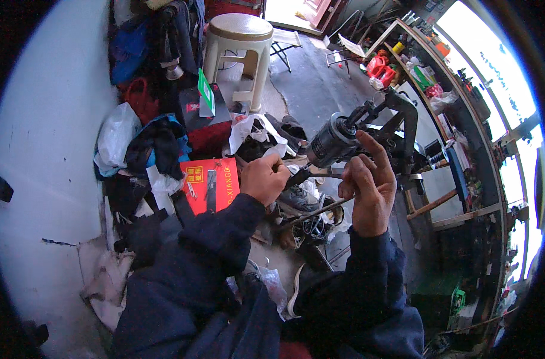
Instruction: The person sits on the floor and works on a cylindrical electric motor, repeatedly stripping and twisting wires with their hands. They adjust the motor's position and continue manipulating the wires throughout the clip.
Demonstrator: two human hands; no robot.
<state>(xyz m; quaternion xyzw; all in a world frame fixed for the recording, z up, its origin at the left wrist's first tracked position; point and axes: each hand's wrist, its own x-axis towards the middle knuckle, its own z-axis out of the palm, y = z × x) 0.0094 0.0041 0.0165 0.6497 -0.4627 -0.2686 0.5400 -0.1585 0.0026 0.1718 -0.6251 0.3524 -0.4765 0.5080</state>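
Observation:
A dark metal cylinder (332, 142), part of a hand-worked machine that looks like a shoe-patching sewing machine, stands in front of me, tilted. Left of its lower end my left hand (265, 179) is closed, the fingertips curled in. A small dark piece (297, 177) shows beside its fingers; whether they grip it is unclear. On the other side my right hand (371, 194) is raised, its index finger stretched up close to the cylinder. Its thumb and other fingers are bent together near a thin grey bar or strip (327, 172); what they pinch is hidden.
The machine's dark bent arm (409, 122) rises at the right. Shoes (299, 198) and bags lie heaped below. A red box (209, 185) sits left of my hand, a pale stool (239, 51) farther back. Cluttered shelves (464, 137) line the right, a white wall (51, 155) the left.

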